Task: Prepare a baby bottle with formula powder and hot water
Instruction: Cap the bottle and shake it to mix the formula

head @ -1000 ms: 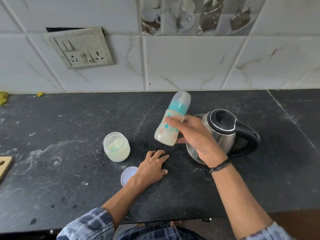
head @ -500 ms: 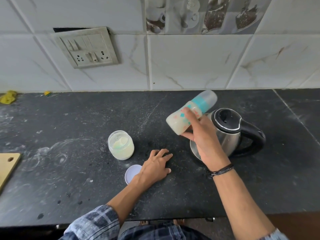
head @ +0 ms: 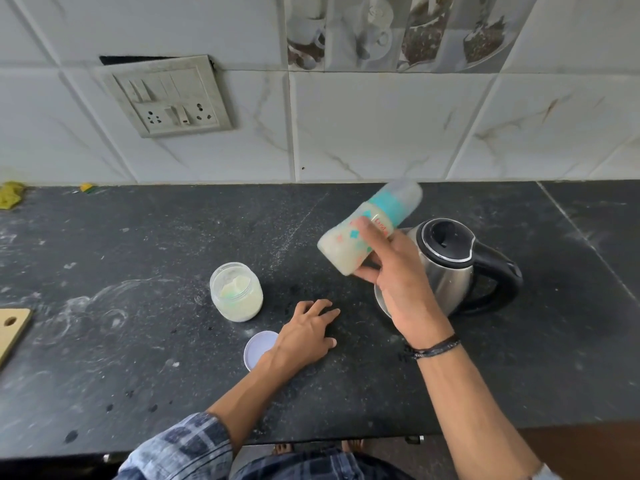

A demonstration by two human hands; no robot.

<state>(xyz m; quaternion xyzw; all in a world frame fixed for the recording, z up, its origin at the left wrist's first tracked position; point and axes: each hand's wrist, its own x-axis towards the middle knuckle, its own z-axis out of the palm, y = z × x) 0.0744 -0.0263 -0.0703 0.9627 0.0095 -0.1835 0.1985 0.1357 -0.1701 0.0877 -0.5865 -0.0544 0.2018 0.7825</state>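
Observation:
My right hand (head: 394, 271) grips a capped baby bottle (head: 349, 242) full of milky liquid, held in the air and tilted with its teal collar and clear cap up to the right. Just behind the hand stands a steel kettle (head: 453, 268) with a black lid and handle. My left hand (head: 304, 336) rests flat on the black counter (head: 138, 341), fingers spread. An open jar of formula powder (head: 236, 291) stands left of it, and the jar's white lid (head: 258, 349) lies beside my left wrist.
A wooden board's corner (head: 12, 327) shows at the left edge. A switch and socket plate (head: 166, 95) hangs on the tiled wall. Yellow scraps (head: 12, 195) lie at the counter's back left. The counter's front edge runs just above my sleeves.
The bottle swung from nearly upright to leaning far right, and my right hand shifted with it. My left hand stayed flat on the counter.

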